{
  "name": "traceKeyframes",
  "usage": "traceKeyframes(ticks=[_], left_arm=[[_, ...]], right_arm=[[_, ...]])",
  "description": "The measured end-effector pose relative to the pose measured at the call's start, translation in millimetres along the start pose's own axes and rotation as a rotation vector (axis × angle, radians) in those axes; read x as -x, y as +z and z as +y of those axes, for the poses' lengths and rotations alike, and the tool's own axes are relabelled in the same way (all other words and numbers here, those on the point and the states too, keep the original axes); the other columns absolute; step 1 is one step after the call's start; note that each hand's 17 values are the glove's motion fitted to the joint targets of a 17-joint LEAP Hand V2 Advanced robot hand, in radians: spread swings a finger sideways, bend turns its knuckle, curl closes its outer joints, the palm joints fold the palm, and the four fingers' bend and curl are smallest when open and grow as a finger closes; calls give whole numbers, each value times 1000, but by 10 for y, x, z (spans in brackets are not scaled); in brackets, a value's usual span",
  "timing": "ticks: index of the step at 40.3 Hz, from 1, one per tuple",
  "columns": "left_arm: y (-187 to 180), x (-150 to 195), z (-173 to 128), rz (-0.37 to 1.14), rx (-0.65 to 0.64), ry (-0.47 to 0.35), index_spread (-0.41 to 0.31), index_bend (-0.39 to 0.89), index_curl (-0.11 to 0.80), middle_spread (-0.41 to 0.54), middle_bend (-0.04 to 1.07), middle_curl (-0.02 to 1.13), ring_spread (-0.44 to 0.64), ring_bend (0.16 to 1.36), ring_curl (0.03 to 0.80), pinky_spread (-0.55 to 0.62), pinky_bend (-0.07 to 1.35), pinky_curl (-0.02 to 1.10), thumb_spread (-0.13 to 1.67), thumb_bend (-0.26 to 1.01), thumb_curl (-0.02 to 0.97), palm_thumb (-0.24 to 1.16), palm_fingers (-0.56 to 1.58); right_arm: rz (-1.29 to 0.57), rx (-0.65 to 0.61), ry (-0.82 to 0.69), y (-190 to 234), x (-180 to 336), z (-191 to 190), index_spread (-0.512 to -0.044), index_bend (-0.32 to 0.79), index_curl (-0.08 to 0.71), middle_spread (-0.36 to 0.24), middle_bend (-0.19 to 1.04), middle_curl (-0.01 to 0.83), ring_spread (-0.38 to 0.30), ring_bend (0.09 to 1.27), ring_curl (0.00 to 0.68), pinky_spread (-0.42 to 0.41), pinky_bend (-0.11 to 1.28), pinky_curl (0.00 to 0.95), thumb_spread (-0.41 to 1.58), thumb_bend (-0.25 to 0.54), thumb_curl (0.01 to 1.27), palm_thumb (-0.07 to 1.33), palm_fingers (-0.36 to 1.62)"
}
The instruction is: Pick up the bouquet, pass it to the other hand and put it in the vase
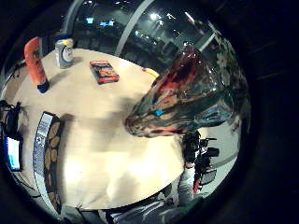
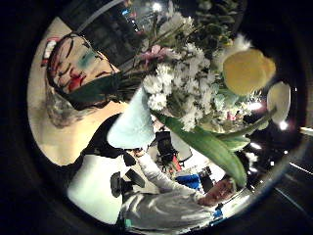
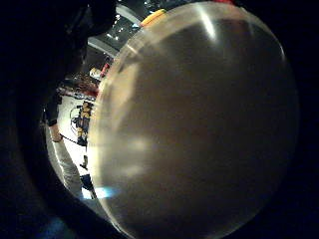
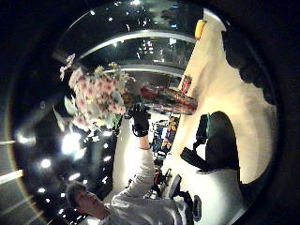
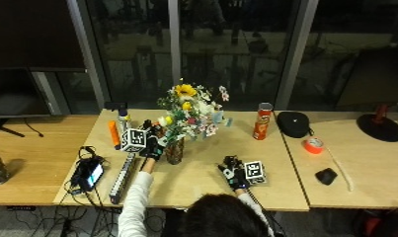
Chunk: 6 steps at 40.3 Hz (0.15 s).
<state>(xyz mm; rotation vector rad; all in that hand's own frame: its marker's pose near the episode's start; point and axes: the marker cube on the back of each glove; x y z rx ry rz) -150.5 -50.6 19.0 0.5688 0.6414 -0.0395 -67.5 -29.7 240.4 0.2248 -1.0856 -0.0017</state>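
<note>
The bouquet of yellow, white and pink flowers stands upright with its stems down in the patterned glass vase on the wooden table. My left hand is at the vase's mouth on its left side and grips the stems there. In the right thumb side palm view the gloved left hand sits between the flowers and the vase. The vase fills much of the left little finger side palm view. My right hand rests open on the table near the front edge, holding nothing.
An orange bottle and a white can stand left of the vase. A power strip and a phone lie at the front left. A red tube can, a black pouch and an orange tape roll are to the right.
</note>
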Motion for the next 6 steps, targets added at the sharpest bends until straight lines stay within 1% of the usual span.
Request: traceKeyframes(ticks=[1, 2, 6], left_arm=[[44, 92, -32, -62, 2, -53, 162, 75, 195, 416, 186, 307, 483, 501, 265, 509, 239, 295, 819, -36, 397, 361, -160], [67, 149, -49, -95, 0, -75, 163, 77, 190, 417, 183, 306, 486, 501, 264, 508, 240, 296, 823, -35, 395, 363, -155], [65, 176, -41, -104, -14, -68, 159, 86, 178, 415, 190, 306, 494, 500, 262, 513, 227, 294, 829, -35, 386, 367, -139]], right_arm=[[31, -2, -4, 8, -2, 7, -239, 101, 243, -122, 223, 466, -159, 446, 412, -85, 359, 357, 900, -21, 614, 958, 952], [54, -1, -4, 17, 5, 17, -239, 99, 243, -122, 225, 467, -158, 444, 411, -85, 356, 356, 899, -21, 614, 958, 948], [82, 11, -60, 50, 58, 40, -240, 94, 241, -122, 221, 467, -158, 445, 413, -85, 356, 359, 898, -22, 616, 956, 945]])
